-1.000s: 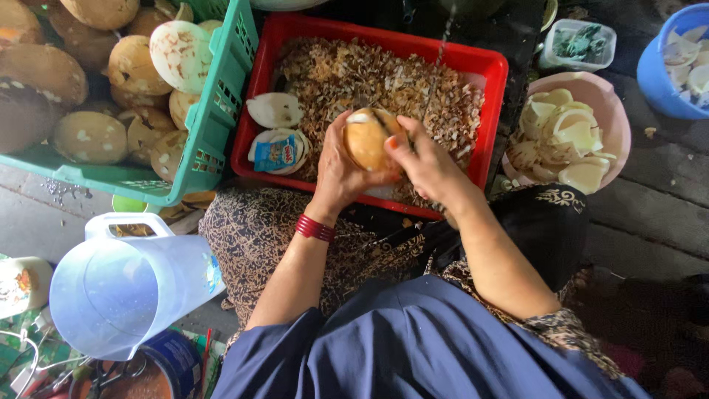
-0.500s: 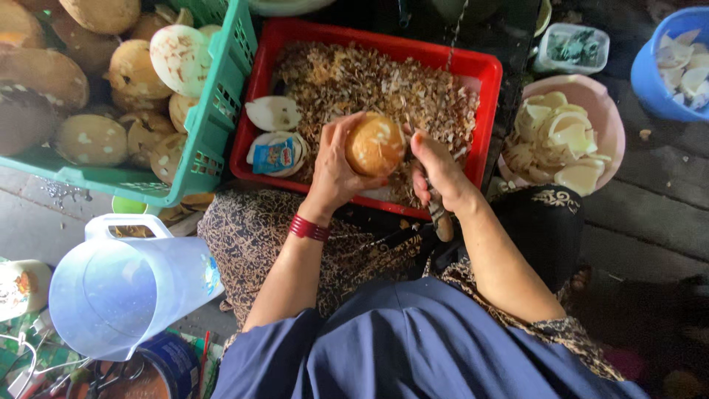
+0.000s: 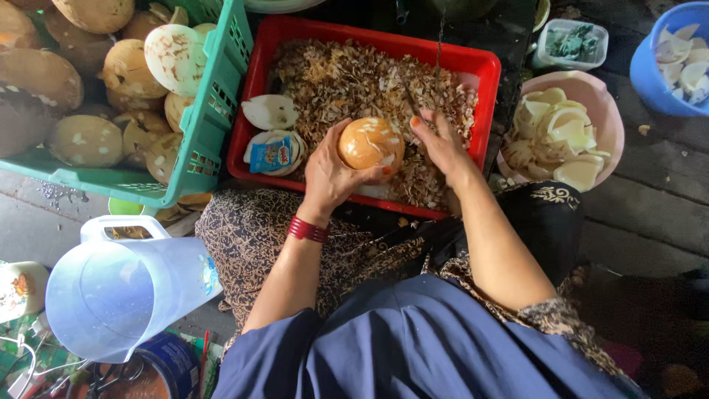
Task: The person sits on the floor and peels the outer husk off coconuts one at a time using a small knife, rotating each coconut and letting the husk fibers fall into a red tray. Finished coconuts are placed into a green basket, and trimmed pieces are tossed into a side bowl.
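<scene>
Brown shavings fill the red crate [image 3: 484, 74], and they hide its floor almost completely. The right hand [image 3: 442, 144] rests over these shavings near the crate's right wall; if it holds a tool, I cannot tell, because the fingers cover the palm side and only curl loosely. The green crate [image 3: 214, 118] on the left is cut off by the top and left edges, so only part of its pile of coconuts [image 3: 81, 140] shows.

The left hand [image 3: 332, 174] is closed around a peeled coconut [image 3: 369, 142], with the thumb below and the fingers wrapped on the left side. This coconut is held above the front half of the red crate, just left of the right hand and apart from it. Between both crates there is almost no gap. To the right, the pink bowl [image 3: 609, 118] with white pieces stands close to the crate. Near the person's left elbow stands a clear jug [image 3: 122, 292]. Both forearms reach forward from the body, the left wrist bent upward.
</scene>
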